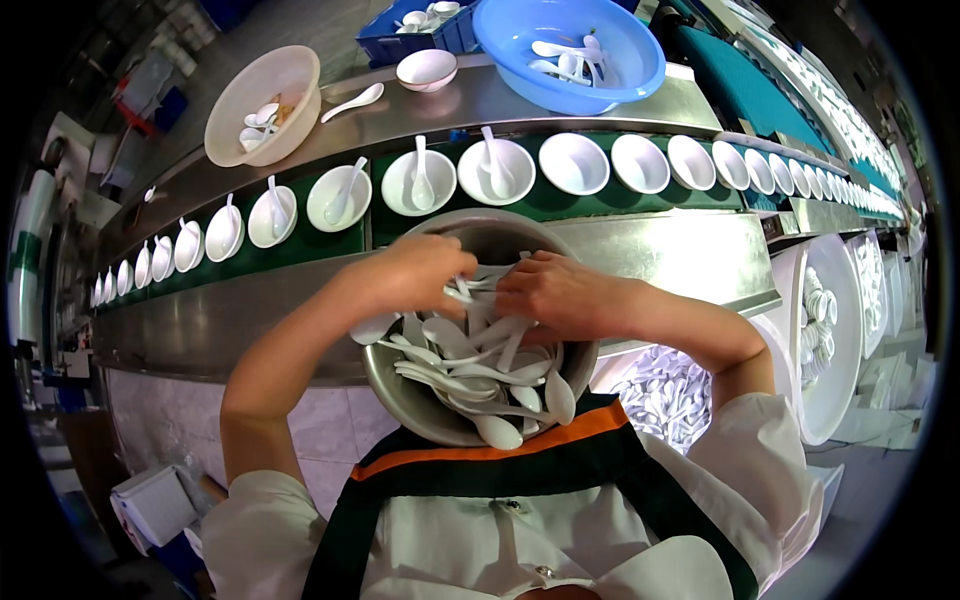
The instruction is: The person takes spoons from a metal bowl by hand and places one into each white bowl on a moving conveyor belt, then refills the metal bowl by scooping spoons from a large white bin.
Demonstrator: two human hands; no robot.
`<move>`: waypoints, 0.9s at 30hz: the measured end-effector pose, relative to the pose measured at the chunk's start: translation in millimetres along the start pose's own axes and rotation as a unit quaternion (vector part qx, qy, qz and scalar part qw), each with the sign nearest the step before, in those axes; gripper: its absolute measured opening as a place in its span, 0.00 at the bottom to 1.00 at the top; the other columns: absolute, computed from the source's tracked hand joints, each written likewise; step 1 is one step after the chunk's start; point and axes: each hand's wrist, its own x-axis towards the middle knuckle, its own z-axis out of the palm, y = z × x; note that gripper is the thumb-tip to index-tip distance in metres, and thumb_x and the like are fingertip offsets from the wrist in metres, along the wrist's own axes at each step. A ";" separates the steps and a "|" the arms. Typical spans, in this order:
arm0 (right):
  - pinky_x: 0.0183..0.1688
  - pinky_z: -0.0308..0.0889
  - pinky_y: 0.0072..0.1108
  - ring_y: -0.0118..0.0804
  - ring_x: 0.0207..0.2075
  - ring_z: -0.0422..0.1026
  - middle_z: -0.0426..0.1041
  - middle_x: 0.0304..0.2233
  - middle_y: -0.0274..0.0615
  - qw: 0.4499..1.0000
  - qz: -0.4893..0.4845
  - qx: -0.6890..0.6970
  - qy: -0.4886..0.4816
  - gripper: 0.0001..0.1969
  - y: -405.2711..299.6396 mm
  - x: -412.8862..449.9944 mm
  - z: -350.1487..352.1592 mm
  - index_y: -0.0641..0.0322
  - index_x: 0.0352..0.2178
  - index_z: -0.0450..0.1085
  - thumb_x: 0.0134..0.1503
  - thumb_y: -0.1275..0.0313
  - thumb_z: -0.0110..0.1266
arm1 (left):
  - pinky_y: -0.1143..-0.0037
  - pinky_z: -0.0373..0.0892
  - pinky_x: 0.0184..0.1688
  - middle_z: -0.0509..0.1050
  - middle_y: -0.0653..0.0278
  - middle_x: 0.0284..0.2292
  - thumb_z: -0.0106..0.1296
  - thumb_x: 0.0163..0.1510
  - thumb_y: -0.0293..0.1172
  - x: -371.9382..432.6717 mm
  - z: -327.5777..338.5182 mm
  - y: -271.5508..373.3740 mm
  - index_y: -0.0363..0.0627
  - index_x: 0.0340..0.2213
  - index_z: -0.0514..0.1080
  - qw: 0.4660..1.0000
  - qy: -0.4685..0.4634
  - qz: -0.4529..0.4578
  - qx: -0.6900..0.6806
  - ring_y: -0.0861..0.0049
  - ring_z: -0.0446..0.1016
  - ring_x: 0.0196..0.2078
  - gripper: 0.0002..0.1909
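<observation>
A large metal bowl (386, 405) full of white soup spoons (450, 375) rests against my apron, at the edge of the steel counter. My left hand (435, 270) is over the bowl's far left part, its fingers on white spoons. Beside it, my right hand (551, 292) has its fingers curled over more spoons; how many it holds is hidden. Beyond the bowl, a row of white bowls stands on a green conveyor belt (386, 169). From the middle leftward the bowls hold a spoon each, such as the white bowl (476, 176); the white bowl (574, 165) to its right holds none.
On the steel ledge behind the belt stand a cream basin (225, 112) and a blue basin (502, 67), both with spoons, a small bowl (427, 71) and a spoon (352, 103). A blue crate (375, 45) lies beyond. At right are tubs of tableware (840, 337).
</observation>
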 end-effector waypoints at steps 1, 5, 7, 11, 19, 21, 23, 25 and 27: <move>0.40 0.64 0.27 0.42 0.37 0.68 0.69 0.34 0.42 1.000 -0.001 -0.002 0.000 0.20 3.7 -5.5 0.8 0.59 0.37 0.66 0.39 0.70 0.58 | 0.73 0.64 0.29 0.71 0.58 0.27 0.55 0.39 0.38 2.5 3.7 3.2 0.42 0.27 0.69 1.000 0.002 0.000 0.001 0.67 0.70 0.28 0.14; 0.36 0.65 0.27 0.46 0.34 0.69 0.70 0.32 0.44 0.995 0.079 0.061 -0.011 0.13 14.3 -26.0 -10.7 0.62 0.31 0.66 0.42 0.71 0.55 | 0.75 0.63 0.26 0.70 0.61 0.23 0.56 0.38 0.31 9.6 10.1 11.2 0.40 0.26 0.70 0.980 0.011 -0.031 -0.198 0.76 0.69 0.25 0.12; 0.35 0.65 0.27 0.47 0.32 0.69 0.70 0.31 0.46 0.986 0.118 0.115 -0.022 0.11 21.0 -37.0 -29.5 0.62 0.30 0.66 0.43 0.71 0.54 | 0.78 0.63 0.26 0.70 0.60 0.19 0.53 0.40 0.29 14.8 9.9 21.3 0.39 0.25 0.70 0.957 0.020 -0.086 -0.276 0.79 0.68 0.23 0.08; 0.28 0.67 0.25 0.35 0.27 0.70 0.70 0.27 0.41 0.946 0.185 0.263 0.035 0.08 61.5 -60.2 -47.0 0.63 0.30 0.65 0.46 0.75 0.51 | 0.81 0.62 0.21 0.69 0.65 0.17 0.51 0.41 0.27 28.8 -5.1 40.0 0.38 0.25 0.70 0.915 0.067 -0.147 -0.371 0.85 0.67 0.19 0.06; 0.20 0.69 0.23 0.36 0.23 0.73 0.71 0.22 0.47 0.798 0.397 0.325 0.317 0.07 177.4 -48.7 31.6 0.67 0.28 0.64 0.47 0.74 0.49 | 0.87 0.56 0.18 0.65 0.73 0.17 0.51 0.44 0.28 71.1 -30.9 38.0 0.39 0.22 0.68 0.911 0.131 -0.123 -0.371 0.91 0.61 0.17 0.05; 0.22 0.67 0.31 0.46 0.22 0.72 0.71 0.19 0.49 0.826 0.405 0.273 0.282 0.08 186.1 -50.0 44.2 0.64 0.27 0.64 0.48 0.69 0.48 | 0.87 0.54 0.15 0.65 0.72 0.16 0.51 0.44 0.29 86.0 -44.2 49.3 0.40 0.22 0.68 0.909 0.131 -0.121 -0.376 0.92 0.60 0.15 0.06; 0.23 0.66 0.34 0.49 0.21 0.71 0.70 0.18 0.50 0.850 0.396 0.151 0.313 0.09 195.8 -53.5 48.1 0.63 0.27 0.64 0.49 0.67 0.47 | 0.88 0.51 0.13 0.64 0.72 0.15 0.51 0.45 0.30 97.9 -51.5 47.5 0.41 0.22 0.68 0.904 0.138 -0.131 -0.384 0.93 0.59 0.14 0.06; 0.27 0.64 0.40 0.56 0.23 0.69 0.70 0.19 0.52 0.831 0.422 0.109 0.345 0.12 202.7 -57.5 46.3 0.60 0.26 0.63 0.50 0.62 0.45 | 0.88 0.51 0.12 0.64 0.71 0.15 0.51 0.45 0.30 110.1 -57.7 36.7 0.40 0.23 0.67 0.892 0.135 -0.141 -0.408 0.93 0.59 0.14 0.06; 0.31 0.64 0.38 0.54 0.28 0.69 0.70 0.23 0.54 0.822 0.446 0.107 0.337 0.14 213.4 -73.8 44.7 0.63 0.28 0.64 0.49 0.61 0.48 | 0.88 0.51 0.11 0.65 0.70 0.15 0.51 0.45 0.30 129.6 -66.5 38.1 0.39 0.23 0.68 0.897 0.144 -0.128 -0.398 0.92 0.59 0.13 0.07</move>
